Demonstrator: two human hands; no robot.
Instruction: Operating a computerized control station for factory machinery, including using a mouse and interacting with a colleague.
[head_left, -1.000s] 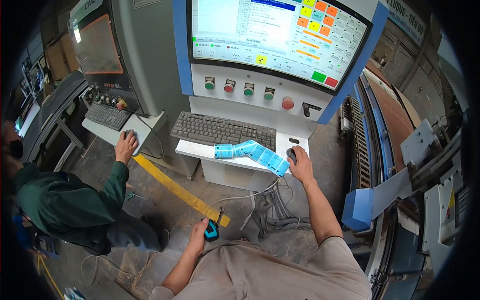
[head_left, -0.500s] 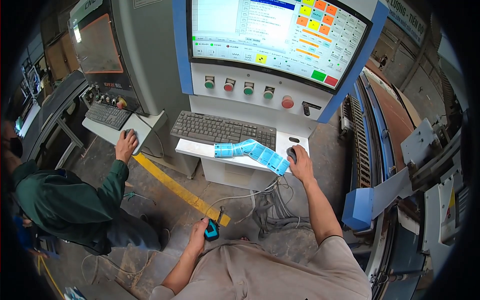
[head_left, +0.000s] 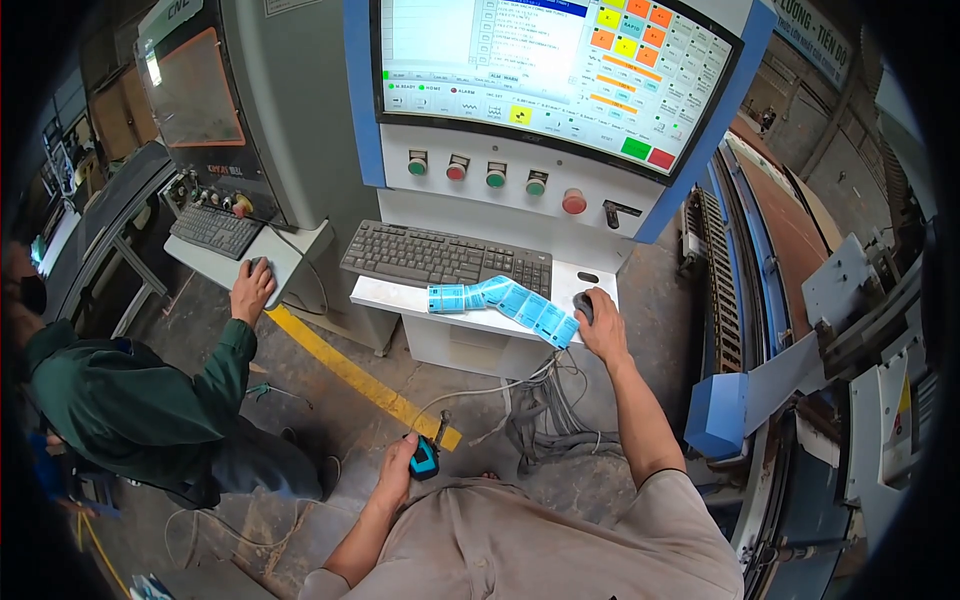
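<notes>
My right hand point(head_left: 605, 330) is closed over a dark computer mouse point(head_left: 583, 307) at the right end of the white shelf point(head_left: 385, 294). A strip of blue printed labels point(head_left: 505, 300) lies bent along the shelf, its right end close to my right hand. Down at my waist, my left hand point(head_left: 396, 470) grips a teal and black tape measure point(head_left: 424, 459). A small dark metal piece point(head_left: 443, 428) sticks up beside it; I cannot tell what it is. Behind the labels is a black keyboard point(head_left: 445, 255).
Above the shelf are a lit screen point(head_left: 540, 70) and a row of push buttons point(head_left: 496, 179). At left, a co-worker in a green jacket point(head_left: 130, 385) has a hand on another mouse point(head_left: 258, 265). Grey cables point(head_left: 545, 425) hang below the shelf. Machinery point(head_left: 720, 415) stands at right.
The view has shifted very slightly. Both my hands, the label strip and the co-worker stay where they were.
</notes>
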